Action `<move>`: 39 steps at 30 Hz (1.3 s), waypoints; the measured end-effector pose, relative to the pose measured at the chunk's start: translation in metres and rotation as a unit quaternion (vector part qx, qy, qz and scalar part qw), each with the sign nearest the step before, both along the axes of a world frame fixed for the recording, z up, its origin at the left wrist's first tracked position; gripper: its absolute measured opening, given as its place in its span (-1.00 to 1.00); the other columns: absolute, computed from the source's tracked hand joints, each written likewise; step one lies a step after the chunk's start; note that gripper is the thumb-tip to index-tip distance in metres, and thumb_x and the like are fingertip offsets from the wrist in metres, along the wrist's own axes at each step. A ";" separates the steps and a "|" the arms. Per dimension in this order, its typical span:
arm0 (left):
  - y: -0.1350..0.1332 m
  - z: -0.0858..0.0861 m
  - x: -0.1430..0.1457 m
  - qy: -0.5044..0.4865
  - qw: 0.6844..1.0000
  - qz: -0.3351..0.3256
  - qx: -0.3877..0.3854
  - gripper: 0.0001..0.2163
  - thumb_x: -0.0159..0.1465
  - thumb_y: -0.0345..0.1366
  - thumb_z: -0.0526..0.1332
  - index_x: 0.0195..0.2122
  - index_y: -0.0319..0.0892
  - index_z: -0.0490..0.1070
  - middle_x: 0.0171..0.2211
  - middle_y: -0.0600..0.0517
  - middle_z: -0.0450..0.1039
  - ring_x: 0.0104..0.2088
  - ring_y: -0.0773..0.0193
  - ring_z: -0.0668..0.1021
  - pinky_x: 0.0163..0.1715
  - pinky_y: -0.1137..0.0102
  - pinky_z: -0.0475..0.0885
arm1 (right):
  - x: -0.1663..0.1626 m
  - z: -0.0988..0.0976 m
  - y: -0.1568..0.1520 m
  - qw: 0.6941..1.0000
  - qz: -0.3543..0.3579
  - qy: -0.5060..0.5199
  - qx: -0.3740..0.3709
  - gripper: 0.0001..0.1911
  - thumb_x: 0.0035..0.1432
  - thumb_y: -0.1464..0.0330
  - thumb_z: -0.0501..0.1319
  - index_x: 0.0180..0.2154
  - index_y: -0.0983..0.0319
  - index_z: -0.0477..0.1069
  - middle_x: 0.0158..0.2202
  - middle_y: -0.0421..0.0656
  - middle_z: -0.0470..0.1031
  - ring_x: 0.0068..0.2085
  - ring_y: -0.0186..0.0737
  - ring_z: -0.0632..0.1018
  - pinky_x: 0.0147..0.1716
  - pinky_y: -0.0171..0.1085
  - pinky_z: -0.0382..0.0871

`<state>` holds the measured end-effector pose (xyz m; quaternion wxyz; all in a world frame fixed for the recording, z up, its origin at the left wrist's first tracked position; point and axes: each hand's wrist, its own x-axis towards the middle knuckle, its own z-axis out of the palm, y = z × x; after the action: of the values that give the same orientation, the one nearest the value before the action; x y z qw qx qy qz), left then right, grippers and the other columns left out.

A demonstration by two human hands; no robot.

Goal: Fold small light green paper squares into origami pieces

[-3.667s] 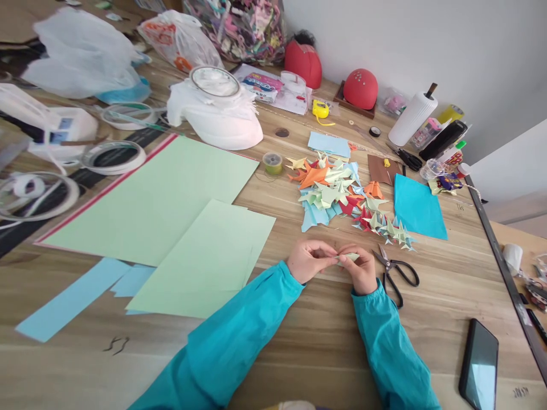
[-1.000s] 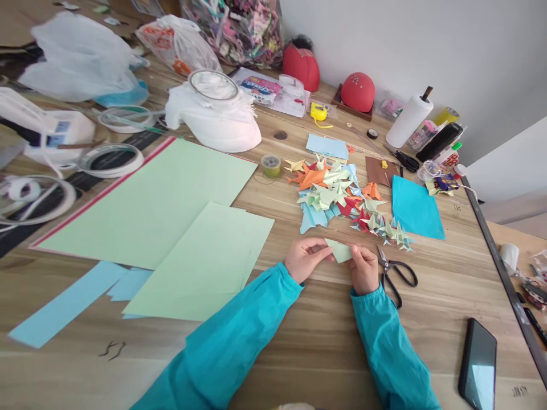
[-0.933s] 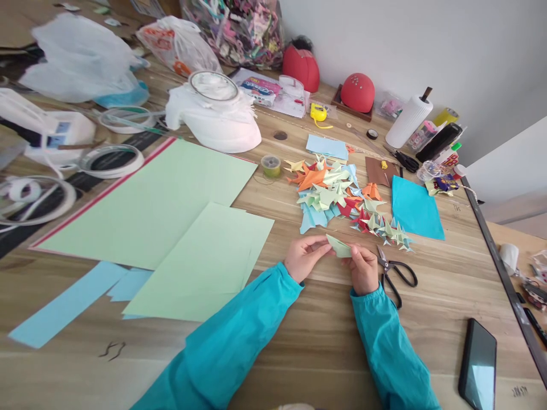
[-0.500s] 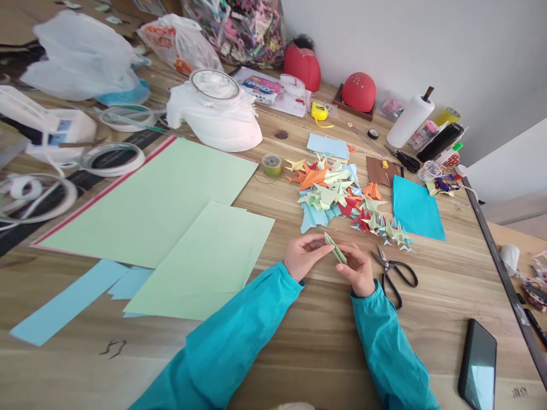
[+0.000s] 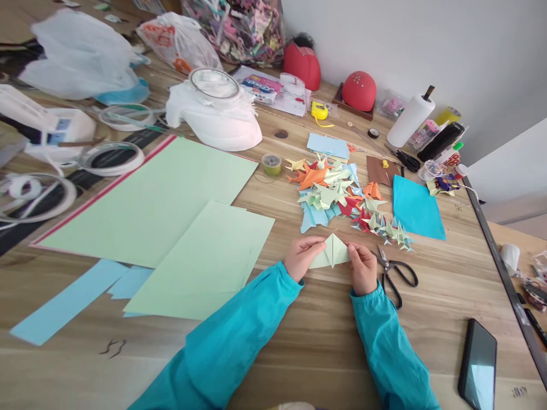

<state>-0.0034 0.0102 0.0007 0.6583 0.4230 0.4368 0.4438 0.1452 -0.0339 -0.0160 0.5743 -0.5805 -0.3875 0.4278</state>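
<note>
A small light green folded paper (image 5: 330,254) lies spread in a triangular shape on the wooden table (image 5: 299,341), between my two hands. My left hand (image 5: 301,257) pinches its left corner with curled fingers. The right corner is pinched by my right hand (image 5: 362,266). Both arms wear teal sleeves. Just beyond the paper lies a pile of folded paper pieces (image 5: 337,193) in green, orange, blue and red. Black scissors (image 5: 391,269) lie beside my right hand.
Large light green sheets (image 5: 171,210) and blue paper strips (image 5: 64,304) cover the left. A teal sheet (image 5: 415,208) lies at right, a black phone (image 5: 477,356) at bottom right. Tape rolls (image 5: 111,156), plastic bags, a white container (image 5: 213,111) and red balls crowd the back.
The green paper was a narrow folded strip held up between my fingers; now it is opened out into a wider triangle and held flat on the table.
</note>
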 end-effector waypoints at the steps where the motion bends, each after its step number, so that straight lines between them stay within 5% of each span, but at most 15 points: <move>1: 0.000 0.001 0.000 0.003 1.000 -0.005 -0.005 -0.80 -0.03 -0.22 0.28 -0.42 -0.22 0.54 -0.39 -0.01 0.57 -0.30 0.10 0.56 -0.28 0.30 0.45 | 0.000 0.001 0.000 1.000 0.000 -0.004 -0.003 -0.73 0.00 0.19 0.22 -0.34 0.25 0.51 -0.43 -0.15 0.51 -0.49 -0.30 0.42 -0.59 -0.33 0.33; 17: -0.001 0.000 0.001 -0.024 0.999 -0.036 -0.013 -0.77 -0.04 -0.19 0.30 -0.40 -0.21 0.54 -0.39 0.00 0.56 -0.32 0.14 0.55 -0.29 0.32 0.45 | -0.001 0.003 -0.002 0.998 0.013 -0.023 0.050 -0.79 -0.05 0.33 0.28 -0.28 0.19 0.48 -0.36 -0.16 0.52 -0.35 -0.26 0.49 -0.34 -0.25 0.39; 25: 0.002 0.005 0.001 0.008 0.993 -0.081 0.083 -0.77 0.05 -0.16 0.25 -0.43 -0.23 0.54 -0.38 -0.03 0.49 -0.30 0.19 0.49 -0.27 0.37 0.40 | -0.004 0.004 -0.003 0.995 0.059 -0.017 0.084 -0.67 -0.09 0.36 0.31 -0.18 0.17 0.46 -0.23 -0.10 0.51 -0.18 -0.13 0.50 -0.14 -0.08 0.38; 39: 0.001 0.003 -0.001 0.001 0.994 -0.083 0.068 -0.66 0.01 -0.24 0.30 -0.17 -0.20 0.48 -0.11 -0.07 0.47 -0.06 0.08 0.46 0.00 0.24 0.33 | -0.002 0.009 -0.002 0.992 0.060 -0.043 0.099 -0.82 -0.08 0.42 0.29 -0.34 0.09 0.53 -0.35 -0.17 0.46 -0.27 -0.22 0.46 -0.29 -0.22 0.36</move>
<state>-0.0045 0.0108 0.0034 0.6624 0.5021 0.3695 0.4155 0.1432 -0.0357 -0.0065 0.5847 -0.5143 -0.4868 0.3957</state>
